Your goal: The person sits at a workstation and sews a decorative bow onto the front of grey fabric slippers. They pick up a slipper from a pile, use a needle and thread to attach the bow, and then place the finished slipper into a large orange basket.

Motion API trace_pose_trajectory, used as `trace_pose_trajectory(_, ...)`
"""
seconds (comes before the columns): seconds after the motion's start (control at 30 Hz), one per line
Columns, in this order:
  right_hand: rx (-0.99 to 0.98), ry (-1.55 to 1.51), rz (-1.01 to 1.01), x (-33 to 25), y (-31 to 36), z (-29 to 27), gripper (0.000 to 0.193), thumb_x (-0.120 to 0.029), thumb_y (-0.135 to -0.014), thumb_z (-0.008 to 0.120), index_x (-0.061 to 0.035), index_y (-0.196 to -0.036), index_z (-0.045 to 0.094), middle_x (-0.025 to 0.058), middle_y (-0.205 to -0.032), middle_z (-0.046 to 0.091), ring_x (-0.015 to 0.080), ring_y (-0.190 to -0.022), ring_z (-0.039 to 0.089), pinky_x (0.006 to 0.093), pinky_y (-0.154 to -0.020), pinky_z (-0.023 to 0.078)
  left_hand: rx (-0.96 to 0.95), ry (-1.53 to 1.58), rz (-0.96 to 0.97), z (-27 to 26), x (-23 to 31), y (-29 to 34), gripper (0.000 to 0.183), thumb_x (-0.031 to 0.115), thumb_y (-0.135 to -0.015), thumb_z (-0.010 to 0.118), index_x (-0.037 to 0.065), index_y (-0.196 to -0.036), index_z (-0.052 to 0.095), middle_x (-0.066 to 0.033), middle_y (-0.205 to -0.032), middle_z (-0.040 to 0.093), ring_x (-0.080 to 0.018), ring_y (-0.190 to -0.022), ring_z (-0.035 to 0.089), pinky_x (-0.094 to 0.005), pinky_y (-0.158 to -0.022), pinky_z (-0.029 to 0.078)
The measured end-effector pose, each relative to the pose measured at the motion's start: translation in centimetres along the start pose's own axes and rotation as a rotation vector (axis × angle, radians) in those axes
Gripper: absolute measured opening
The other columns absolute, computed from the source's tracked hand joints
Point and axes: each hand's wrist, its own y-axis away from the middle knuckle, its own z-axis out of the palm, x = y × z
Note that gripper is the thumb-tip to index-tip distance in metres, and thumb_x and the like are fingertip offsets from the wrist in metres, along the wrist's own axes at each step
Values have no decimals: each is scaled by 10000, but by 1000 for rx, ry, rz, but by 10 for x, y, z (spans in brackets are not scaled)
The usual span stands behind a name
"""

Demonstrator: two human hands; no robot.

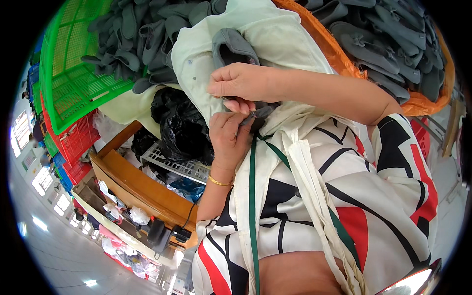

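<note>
Head view: pinching a small dark grey piece (260,116) in the left hand (229,140), fingers closed on it, with a gold bracelet (219,182) around the wrist. Holding the right hand (243,82) close to the left, slightly farther from the body, its fingers curled together; cannot tell what, if anything, sits in that pinch. Resting on the white cloth (295,42) over the lap, just beyond the right hand and partly hidden by it: a grey shoe (230,37). Cannot tell whether shoe and hand touch, nor whether the small piece belongs to that shoe. Off to the left, a heap of grey shoes (128,29) against a green basket (73,98), with a red basket (78,135) below. Off to the right, an orange sack (346,61) filled with more such shoes. Nearer the left forearm, a black plastic bag (179,125) beside a pale perforated rack (184,170) and a brown wooden frame (140,179). Worn on the body, a white, black and red patterned garment (393,216), crossed by a green strap (252,211)
</note>
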Motion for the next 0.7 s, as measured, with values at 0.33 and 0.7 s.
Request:
trace_pose_trajectory(0.33, 8, -594, -176, 14, -13, 5, 209, -217, -991, 617, -36, -896, 570, -62, -556, 383, 22, -457, 291, 205, -410, 204, -142, 99, -80, -9, -6, -16, 192, 7, -735, 739, 77, -909, 696, -59, -840, 637, -279, -791, 570, -378, -713, 441)
trace_pose_trajectory(0.7, 60, -445, -332, -6, -3, 11, 150, -200, -995, 608, -53, -967, 621, -58, -697, 478, 12, -523, 374, 171, -458, 270, -285, 185, -304, -11, -13, -30, 122, 68, -784, 739, 37, -896, 701, -106, -818, 644, -310, -799, 600, -366, -716, 475)
